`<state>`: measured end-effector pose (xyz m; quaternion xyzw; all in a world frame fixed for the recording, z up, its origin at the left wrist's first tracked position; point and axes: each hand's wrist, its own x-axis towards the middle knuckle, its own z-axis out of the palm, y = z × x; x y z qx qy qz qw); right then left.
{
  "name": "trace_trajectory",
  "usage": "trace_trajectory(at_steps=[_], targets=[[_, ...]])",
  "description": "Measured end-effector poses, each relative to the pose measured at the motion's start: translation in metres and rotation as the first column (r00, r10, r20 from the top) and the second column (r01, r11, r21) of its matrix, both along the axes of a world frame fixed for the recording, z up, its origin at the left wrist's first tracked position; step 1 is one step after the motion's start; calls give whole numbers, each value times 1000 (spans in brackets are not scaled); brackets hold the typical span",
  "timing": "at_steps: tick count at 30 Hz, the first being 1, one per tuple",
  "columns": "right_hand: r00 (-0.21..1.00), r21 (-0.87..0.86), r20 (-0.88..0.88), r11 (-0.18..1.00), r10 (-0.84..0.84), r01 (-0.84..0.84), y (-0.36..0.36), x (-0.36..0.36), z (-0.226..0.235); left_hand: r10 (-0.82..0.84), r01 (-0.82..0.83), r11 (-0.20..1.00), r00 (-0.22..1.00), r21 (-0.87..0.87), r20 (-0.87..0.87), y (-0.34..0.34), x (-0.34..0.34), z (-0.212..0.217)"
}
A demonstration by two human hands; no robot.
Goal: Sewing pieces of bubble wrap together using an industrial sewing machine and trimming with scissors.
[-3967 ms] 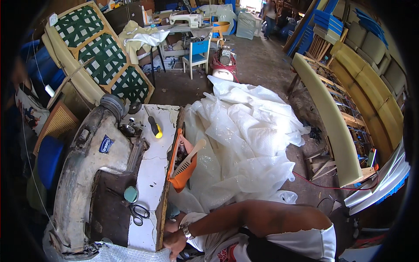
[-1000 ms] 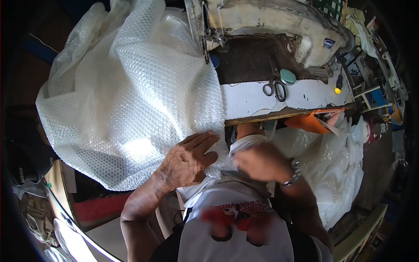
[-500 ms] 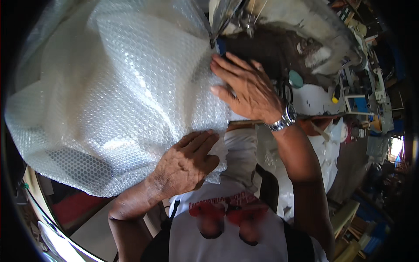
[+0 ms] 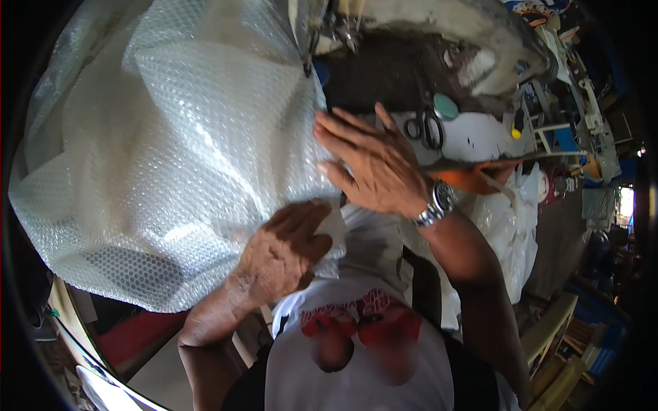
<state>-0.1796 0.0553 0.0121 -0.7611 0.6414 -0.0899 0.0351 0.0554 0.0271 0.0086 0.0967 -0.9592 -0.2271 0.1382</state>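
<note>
A large sheet of clear bubble wrap (image 4: pixel 199 144) spreads in loose folds over the left half of the view. Curled on its lower right edge, my left hand (image 4: pixel 284 250) has its fingers close together and the thumb drawn in, pressing on the plastic. My right hand (image 4: pixel 377 164), with a metal watch on its wrist, lies with spread fingers at the sheet's right border, fingertips touching it. A cream sewing machine (image 4: pixel 411 17) stands just beyond, its needle area near the far right edge of the wrap. What lies under my left fingers is hidden.
Black-handled scissors (image 4: pixel 428 130) and a round teal object (image 4: pixel 445 106) rest right of my right hand. Further right is a yellow-and-black tool (image 4: pixel 517 125). Crumpled translucent plastic (image 4: pixel 504 233) hangs beside my right forearm. Wooden pieces (image 4: pixel 548 329) are at the lower right.
The view has shifted, so the machine appears further left. My right hand has come nearer to my body, uncovering more of the scissors. My left hand still rests on the bubble wrap.
</note>
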Motion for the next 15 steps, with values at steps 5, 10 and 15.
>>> trace_trajectory(at_steps=[5,10,15], targets=[[999,4,29,1000,-13,13,13,4,-3,-29,32,998,998,-51,59,2,-5,-1],[1000,-3,21,1000,-5,5,53,8,2,-36,41,996,998,-85,57,6,-12,7],[967,-123,-227,988,-119,93,68,32,-7,-85,91,992,994,-88,68,18,-14,10]])
